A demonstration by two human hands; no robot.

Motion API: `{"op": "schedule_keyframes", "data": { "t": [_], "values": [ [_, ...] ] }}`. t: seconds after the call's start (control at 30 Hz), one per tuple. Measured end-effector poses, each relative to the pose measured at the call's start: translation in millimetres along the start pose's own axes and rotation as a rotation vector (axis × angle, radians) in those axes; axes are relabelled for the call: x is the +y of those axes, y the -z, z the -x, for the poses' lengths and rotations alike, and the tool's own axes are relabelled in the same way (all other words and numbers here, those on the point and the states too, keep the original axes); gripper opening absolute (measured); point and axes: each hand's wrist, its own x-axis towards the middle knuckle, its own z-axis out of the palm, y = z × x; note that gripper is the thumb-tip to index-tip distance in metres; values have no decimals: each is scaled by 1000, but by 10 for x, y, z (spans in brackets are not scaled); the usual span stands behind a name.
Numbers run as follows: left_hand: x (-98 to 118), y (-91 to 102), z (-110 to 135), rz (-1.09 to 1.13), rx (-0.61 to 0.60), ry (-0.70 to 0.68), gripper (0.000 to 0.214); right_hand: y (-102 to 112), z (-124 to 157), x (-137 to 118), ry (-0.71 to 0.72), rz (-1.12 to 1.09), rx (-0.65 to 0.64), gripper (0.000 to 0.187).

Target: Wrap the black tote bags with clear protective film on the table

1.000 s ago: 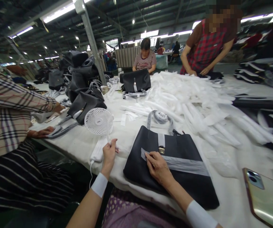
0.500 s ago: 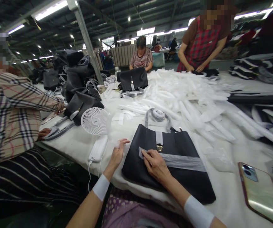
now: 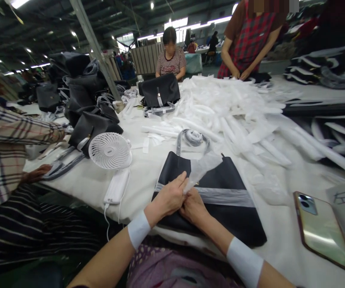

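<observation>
A black handbag [image 3: 229, 216] with a grey band across it lies flat on the white table in front of me, its grey straps [image 3: 192, 138] coiled behind it. My left hand [image 3: 168, 197] and my right hand [image 3: 194, 208] meet over the bag's near left part. Both pinch a small translucent plastic wrapper [image 3: 202, 169] that stands up over the bag's clasp, hiding it.
A small white fan [image 3: 110, 151] and a white power bank [image 3: 117, 187] sit left of the bag. A phone [image 3: 322, 230] lies at the right. A heap of white foam sleeves [image 3: 235, 112] covers the table's middle. Other people work at the left and far side, among black bags [image 3: 91, 120].
My left hand came from beside the power bank to the bag, bringing the plastic wrapper. My right hand left the grey band and joined it. The view dipped lower.
</observation>
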Motion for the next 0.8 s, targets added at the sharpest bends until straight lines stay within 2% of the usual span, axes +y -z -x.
{"op": "schedule_keyframes", "data": {
  "t": [0.1, 0.17, 0.27, 0.4, 0.53, 0.7, 0.8],
  "values": [
    [-99, -155, 4, -278, 13, 80, 47, 4, -9, -8, 35, 27, 3, 32],
    [-125, -241, 25, -458, 52, 85, 49, 24, -16, -18, 51, 18, 15, 30],
    [-129, -314, 52, -543, 125, 57, 54, 71, -17, -23, 30, -76, 29, 30],
    [-158, -326, 67, -568, 145, 25, 57, 165, -3, 1, -157, -340, 78, 31],
    [-214, -338, 84, -676, 108, 4, 59, 218, 18, 43, -335, -508, 236, 29],
    [-230, -387, 86, -973, -25, -83, 63, 170, 8, 113, -628, -892, 377, 32],
    [-220, -412, 76, -1099, -108, -120, 67, 318, 44, 195, -820, -1085, 513, 40]
  ]
}}
